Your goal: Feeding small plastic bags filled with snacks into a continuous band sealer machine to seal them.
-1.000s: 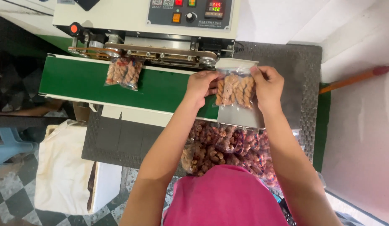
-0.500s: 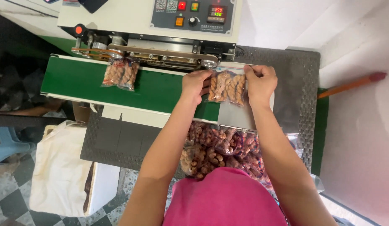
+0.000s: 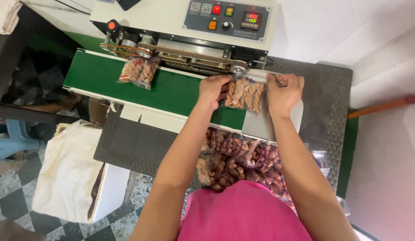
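You hold a small clear bag of brown twisted snacks [image 3: 245, 94] at the right end of the green conveyor belt [image 3: 180, 91], its top edge up against the sealing rail of the machine [image 3: 185, 27]. Your left hand [image 3: 213, 89] pinches the bag's upper left corner, fingers pressed together on the plastic. Your right hand [image 3: 284, 91] pinches the upper right corner in the same way, fingers curled tight over the edge, so the bag hangs flat between both hands.

Further left on the belt a second bag of the same snacks [image 3: 139, 71] lies with its top under the rail, well apart from your hands. The machine stands along the far edge of the dark patterned bench [image 3: 332, 116], with a grey control panel [image 3: 227, 18] carrying coloured buttons and a red display.

Just below your forearms, at the near edge of the bench, sits a heap of filled bags [image 3: 236, 158]. Beyond the left edge of the bench, down on the checkered floor [image 3: 11, 201], stands a white cloth-covered box [image 3: 71, 172].
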